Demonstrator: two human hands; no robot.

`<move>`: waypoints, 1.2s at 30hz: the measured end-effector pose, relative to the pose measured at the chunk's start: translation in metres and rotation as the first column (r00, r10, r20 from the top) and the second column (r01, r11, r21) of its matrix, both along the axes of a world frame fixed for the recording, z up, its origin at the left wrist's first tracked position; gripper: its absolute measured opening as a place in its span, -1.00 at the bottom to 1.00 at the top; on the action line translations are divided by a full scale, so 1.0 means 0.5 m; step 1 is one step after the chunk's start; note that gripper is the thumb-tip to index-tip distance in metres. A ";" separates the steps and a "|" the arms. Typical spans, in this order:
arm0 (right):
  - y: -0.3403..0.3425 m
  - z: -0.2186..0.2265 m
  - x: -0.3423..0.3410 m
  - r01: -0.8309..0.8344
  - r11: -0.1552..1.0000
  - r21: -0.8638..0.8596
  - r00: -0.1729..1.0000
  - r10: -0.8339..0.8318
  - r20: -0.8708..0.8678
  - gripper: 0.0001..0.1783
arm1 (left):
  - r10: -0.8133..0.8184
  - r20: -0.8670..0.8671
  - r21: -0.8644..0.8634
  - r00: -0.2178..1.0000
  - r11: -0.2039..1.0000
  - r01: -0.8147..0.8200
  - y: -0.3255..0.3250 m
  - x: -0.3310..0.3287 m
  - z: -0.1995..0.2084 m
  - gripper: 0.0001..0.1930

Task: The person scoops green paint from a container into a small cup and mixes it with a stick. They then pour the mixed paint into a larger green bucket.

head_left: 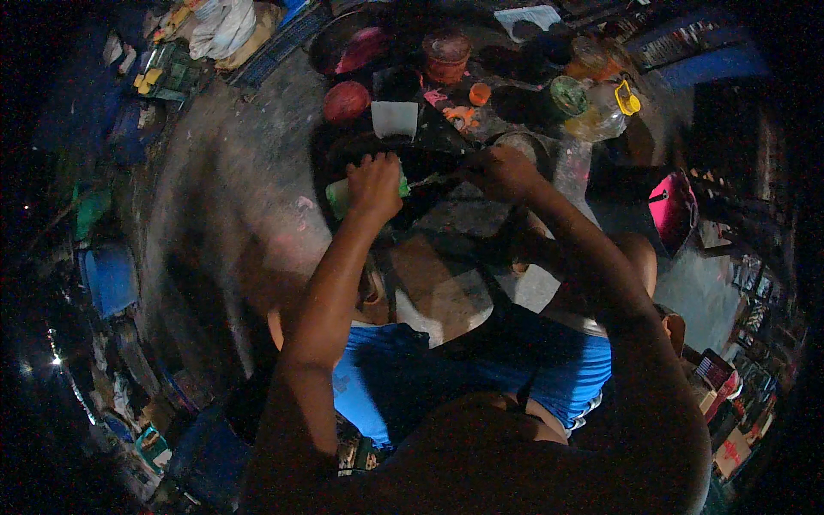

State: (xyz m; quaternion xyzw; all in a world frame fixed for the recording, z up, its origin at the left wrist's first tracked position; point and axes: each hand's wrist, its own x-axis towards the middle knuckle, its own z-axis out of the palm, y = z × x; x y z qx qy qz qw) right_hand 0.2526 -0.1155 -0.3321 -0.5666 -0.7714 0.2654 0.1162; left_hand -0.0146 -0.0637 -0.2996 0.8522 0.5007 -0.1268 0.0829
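Observation:
My left hand is wrapped round a light green, rounded container-like thing held on its side; its exact kind does not show. Across from it, my right hand is closed on a thin, stick-like tool whose tip reaches toward the green thing. Deep shadow hides the tool's handle and most of my right fingers. Just beyond my left hand stands a pale, flat-faced piece. Beneath both hands the area is dark, and I cannot make out what lies there.
Farther off are a red round container, a reddish bucket, a small orange cup and a green bowl. A yellow handle-shaped thing lies by a clear plastic bag. Something bright pink stands at the right.

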 end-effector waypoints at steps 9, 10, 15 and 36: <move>-0.006 -0.019 0.057 0.113 0.994 -0.012 0.985 -0.110 0.136 -0.78 | -0.026 0.066 0.009 0.998 1.000 0.025 0.008 0.002 -0.005 -0.39; 0.000 -0.004 0.059 0.143 0.987 -0.078 0.981 -0.131 0.142 -0.78 | -0.009 0.063 -0.031 0.998 0.999 0.011 0.009 -0.002 -0.004 -0.32; 0.004 0.054 0.058 -0.006 0.998 0.064 0.997 0.010 -0.072 -0.78 | -0.035 0.143 -0.013 0.989 0.999 0.037 0.004 -0.021 0.021 -0.36; -0.028 0.039 -0.066 0.068 0.992 -0.109 0.993 -0.057 0.103 -0.72 | -0.095 0.115 0.066 0.989 0.994 0.087 -0.004 -0.005 0.016 -0.44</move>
